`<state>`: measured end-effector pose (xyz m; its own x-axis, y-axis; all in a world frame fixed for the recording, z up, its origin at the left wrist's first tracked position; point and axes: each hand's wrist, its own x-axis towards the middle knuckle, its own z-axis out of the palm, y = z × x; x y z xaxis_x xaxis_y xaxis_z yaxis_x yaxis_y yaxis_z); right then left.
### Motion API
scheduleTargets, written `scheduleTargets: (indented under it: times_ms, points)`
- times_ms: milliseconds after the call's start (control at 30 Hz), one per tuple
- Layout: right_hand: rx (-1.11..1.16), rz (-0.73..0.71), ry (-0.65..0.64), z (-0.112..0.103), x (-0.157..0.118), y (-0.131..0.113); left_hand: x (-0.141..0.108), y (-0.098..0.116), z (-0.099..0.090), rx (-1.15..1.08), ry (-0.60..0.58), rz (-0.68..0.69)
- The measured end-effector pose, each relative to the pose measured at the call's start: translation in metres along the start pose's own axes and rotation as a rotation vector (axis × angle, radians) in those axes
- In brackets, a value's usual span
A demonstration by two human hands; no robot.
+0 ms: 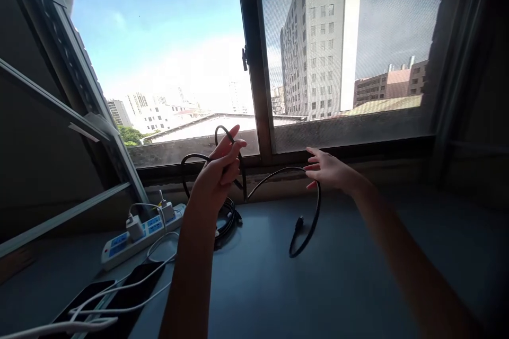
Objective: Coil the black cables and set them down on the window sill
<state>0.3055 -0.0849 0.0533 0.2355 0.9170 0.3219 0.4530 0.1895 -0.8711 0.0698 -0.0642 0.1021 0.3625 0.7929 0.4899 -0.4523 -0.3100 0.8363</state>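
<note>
Cable (318,197), slim, black and round, one run of it up at two bare hands above the smooth blue-grey counter (262,286)! The left hand (217,175) has its fingers curled closed on it, two loops standing out around them. Across to the right, the right hand (328,169) shows fingers loosely parted, the cable arching up to them; whether they pinch it, I cannot tell. One black plug end (299,223) sits below and left of that hand. Beside the left forearm, one black coil (229,229) lies on the counter, partly hidden; no telling whether it joins the cable. Far left, one long white power strip (115,255) with blue socket panels, two white block plugs (135,229) in it! Nearer, two flat black rectangular things (131,302) and several white cords (51,330). Far side, one dark-framed window (254,63), two panes.
</note>
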Motion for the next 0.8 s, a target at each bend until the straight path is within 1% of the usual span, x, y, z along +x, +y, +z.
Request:
scheduleTargets:
  times_ms: [100,167,267,333,400,433,533,600,633,700,767,800]
  points:
    - [0.038,0.108,-0.008,-0.011,0.000,0.001,0.000,0.001,-0.006,0.048,-0.001,0.028]
    - [0.086,0.137,-0.003,-0.017,0.001,0.002,0.001,0.002,-0.009,0.110,0.002,0.053]
    - [0.121,0.063,0.000,-0.027,0.004,0.002,0.000,0.003,-0.013,0.241,-0.007,0.063]
    - [0.161,0.012,0.061,-0.033,0.004,0.001,-0.001,0.004,-0.015,0.368,-0.027,0.029]
    - [0.258,0.023,0.104,-0.037,0.003,-0.003,-0.001,0.003,-0.015,0.490,-0.024,-0.009]
    - [0.313,0.041,0.086,-0.038,0.002,-0.005,-0.001,0.003,-0.014,0.537,-0.011,-0.021]
    - [0.462,0.069,-0.071,-0.038,-0.002,-0.013,0.001,0.000,-0.012,0.615,0.034,-0.037]
    - [0.576,0.068,-0.111,-0.036,-0.003,-0.016,0.002,-0.001,-0.010,0.647,0.039,-0.081]
    - [0.634,0.064,-0.094,-0.034,-0.003,-0.018,0.002,-0.002,-0.010,0.668,0.032,-0.125]
    - [0.716,0.033,-0.012,-0.029,-0.003,-0.020,0.002,-0.003,-0.009,0.714,-0.006,-0.237]
    - [0.736,-0.009,0.045,-0.023,-0.003,-0.022,0.002,-0.005,-0.008,0.744,-0.054,-0.321]
    - [0.723,-0.018,0.050,-0.020,-0.003,-0.022,0.002,-0.006,-0.007,0.754,-0.062,-0.335]
